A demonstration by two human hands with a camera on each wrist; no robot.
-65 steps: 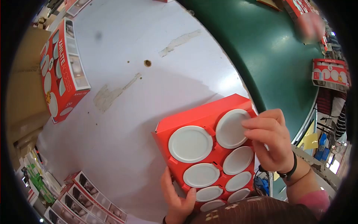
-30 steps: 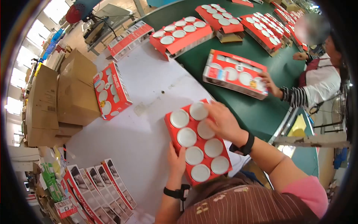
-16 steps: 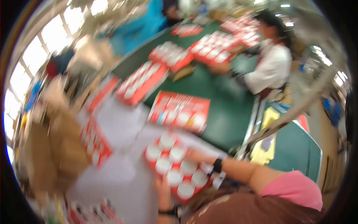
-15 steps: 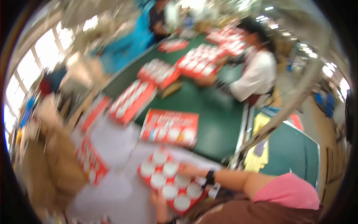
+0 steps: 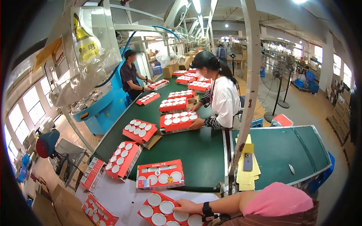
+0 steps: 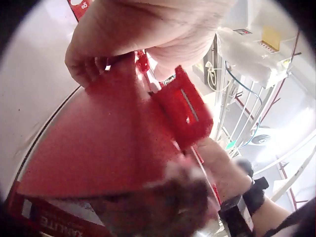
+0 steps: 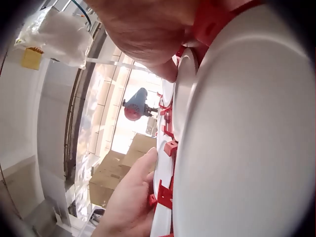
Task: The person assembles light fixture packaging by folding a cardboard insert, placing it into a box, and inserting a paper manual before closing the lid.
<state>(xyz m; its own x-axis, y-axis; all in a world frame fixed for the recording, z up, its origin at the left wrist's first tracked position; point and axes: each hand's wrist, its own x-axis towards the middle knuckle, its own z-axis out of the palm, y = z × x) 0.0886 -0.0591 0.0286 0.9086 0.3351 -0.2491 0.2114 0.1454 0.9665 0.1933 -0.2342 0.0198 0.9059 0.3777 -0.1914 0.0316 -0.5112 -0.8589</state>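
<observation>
A red carton (image 5: 145,211) with round white discs set in its face is cut off at the bottom of the head view. My right hand (image 5: 187,206) reaches over it, fingers bent at the discs near its middle. In the right wrist view, my left hand (image 7: 129,200) grips the carton's far edge, thumb by the discs. The left wrist view shows that left hand (image 6: 143,29) curled over the red cardboard side, with a slotted red flap (image 6: 186,106) standing out. The left hand is outside the head view.
A XANLITE carton (image 5: 160,174) lies just ahead on the green belt (image 5: 196,158); several others with discs line it. A person (image 5: 222,96) handles one at the right side. A metal post (image 5: 247,94) rises beside a phone (image 5: 247,162) on yellow sheets. Brown boxes (image 5: 66,203) stand left.
The head view has swung up from the table to the long belt and room. The carton and right hand now sit lower in view, and the left hand has left it.
</observation>
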